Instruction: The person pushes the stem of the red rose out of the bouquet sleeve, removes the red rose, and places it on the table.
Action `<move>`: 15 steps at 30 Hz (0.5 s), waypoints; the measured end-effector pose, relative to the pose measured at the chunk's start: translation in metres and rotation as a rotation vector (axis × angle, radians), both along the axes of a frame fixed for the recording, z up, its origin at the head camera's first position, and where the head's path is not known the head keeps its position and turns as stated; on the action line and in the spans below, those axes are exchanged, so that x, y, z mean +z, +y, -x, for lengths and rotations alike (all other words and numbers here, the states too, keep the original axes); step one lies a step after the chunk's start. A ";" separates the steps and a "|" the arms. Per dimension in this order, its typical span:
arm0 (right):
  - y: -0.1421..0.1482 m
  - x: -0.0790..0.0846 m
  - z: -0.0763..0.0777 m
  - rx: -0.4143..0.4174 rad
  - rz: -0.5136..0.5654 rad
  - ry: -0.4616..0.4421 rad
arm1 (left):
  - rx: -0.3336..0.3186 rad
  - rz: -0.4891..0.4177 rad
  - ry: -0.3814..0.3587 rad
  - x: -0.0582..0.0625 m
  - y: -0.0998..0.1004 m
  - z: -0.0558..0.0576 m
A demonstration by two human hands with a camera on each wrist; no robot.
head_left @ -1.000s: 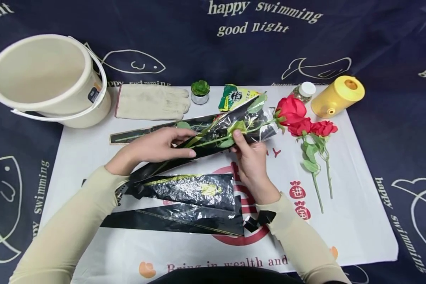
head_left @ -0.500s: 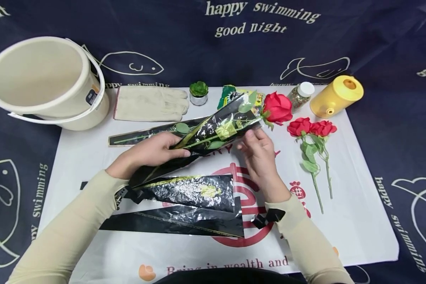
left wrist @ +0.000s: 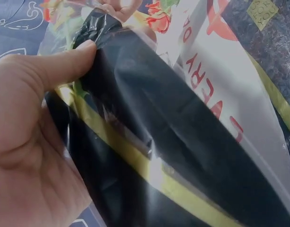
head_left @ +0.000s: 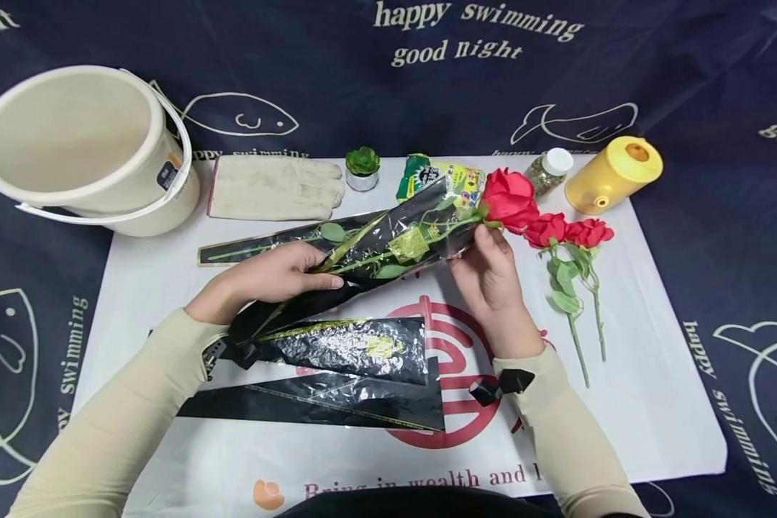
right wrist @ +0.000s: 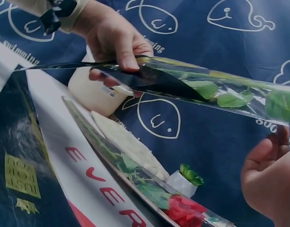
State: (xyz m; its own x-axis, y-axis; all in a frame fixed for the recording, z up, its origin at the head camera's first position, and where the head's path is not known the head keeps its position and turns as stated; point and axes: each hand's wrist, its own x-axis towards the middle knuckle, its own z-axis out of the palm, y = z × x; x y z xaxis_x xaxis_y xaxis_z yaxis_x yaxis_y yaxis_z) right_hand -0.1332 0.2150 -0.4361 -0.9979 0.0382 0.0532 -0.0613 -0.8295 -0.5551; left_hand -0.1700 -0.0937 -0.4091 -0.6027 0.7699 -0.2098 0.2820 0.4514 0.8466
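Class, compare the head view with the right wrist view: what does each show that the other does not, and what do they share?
Only the head view: the held rose's red bloom, two loose roses, the yellow can, the white-lidded jar and the green-and-yellow packet.

Only the right wrist view: a red bloom in the wrapper lying by the glove, and readable "JUST FOR YOU" lettering.

Both: left hand gripping the held wrapper, right hand, bucket, pale glove, potted succulent.
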 end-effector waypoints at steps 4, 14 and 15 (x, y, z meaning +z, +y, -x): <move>0.003 -0.001 0.001 0.095 0.069 0.019 | -0.029 0.008 0.013 0.000 -0.001 0.001; 0.000 0.006 0.000 -0.108 -0.043 -0.058 | -0.011 -0.006 0.132 -0.003 0.001 0.003; -0.001 0.008 0.000 -0.143 -0.066 -0.092 | -0.006 0.002 0.177 -0.003 0.002 0.004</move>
State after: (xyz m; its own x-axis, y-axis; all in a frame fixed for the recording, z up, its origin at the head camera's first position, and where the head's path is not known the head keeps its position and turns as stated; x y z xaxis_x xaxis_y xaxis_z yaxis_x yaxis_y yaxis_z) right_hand -0.1334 0.2137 -0.4276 -0.9833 0.1795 -0.0311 -0.1224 -0.7775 -0.6169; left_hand -0.1737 -0.0915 -0.4119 -0.6259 0.7731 -0.1026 0.4290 0.4512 0.7825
